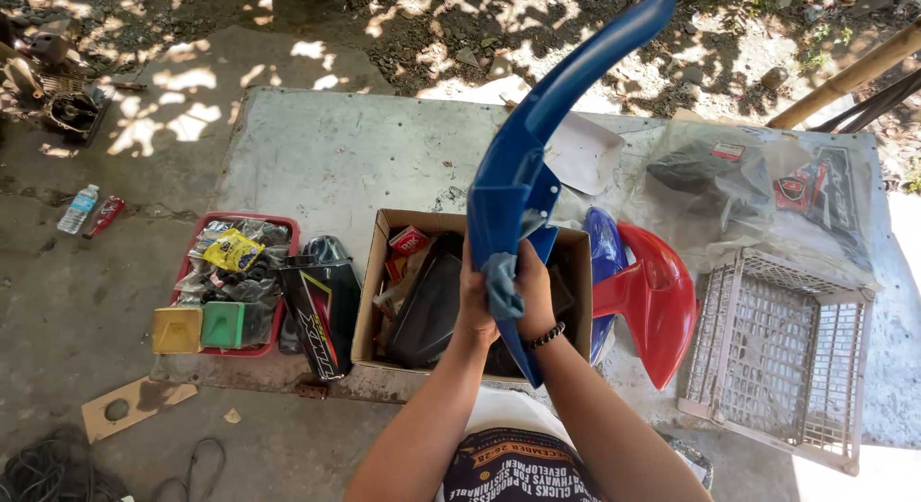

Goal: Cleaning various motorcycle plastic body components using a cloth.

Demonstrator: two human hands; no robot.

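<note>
Wiping looks underway: both hands, left (477, 305) and right (533, 296), grip the blue mudguard (518, 176) with a grey cloth (501, 283) mid-frame; further rubbing likely needs a steady hold.

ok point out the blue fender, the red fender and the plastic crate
blue fender (523, 166): head view, on its broad middle section above the hands
red fender (662, 300): head view, on its curved outer surface
plastic crate (777, 353): head view, on its lattice floor

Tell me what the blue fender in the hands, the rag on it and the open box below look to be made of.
Blue fender: likely moulded plastic, glossy, going by its bright sheen and thin curved shell.
Rag: soft woven cloth, grey-blue, crumpled and matte.
Open box: brown cardboard, dull, with folded flaps.
</note>
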